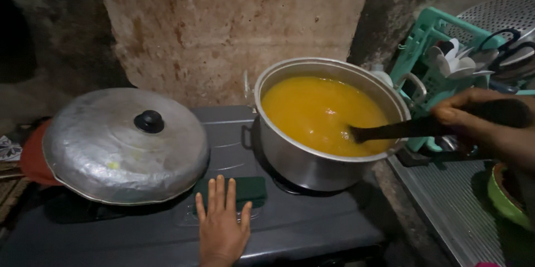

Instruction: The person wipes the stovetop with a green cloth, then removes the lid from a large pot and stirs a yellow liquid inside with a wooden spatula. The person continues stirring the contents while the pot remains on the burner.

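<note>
A steel pot [301, 158] full of orange-yellow soup [317, 111] stands on the right burner of a dark stove [312, 225]. My right hand [490, 122] grips the handle of a dark ladle [390, 130], whose end is dipped into the soup at the pot's right side. My left hand [222, 228] lies flat on the stove's front, fingers spread, its fingertips touching a dark green pad [251, 189] in front of the pot. It holds nothing.
A pan covered by a domed metal lid [120, 150] with a black knob [149, 121] sits on the left burner. A teal rack [440, 50] with spoons and scissors stands at the right, a green bowl [504, 203] on the ribbed metal counter [451, 206]. A stained wall rises behind.
</note>
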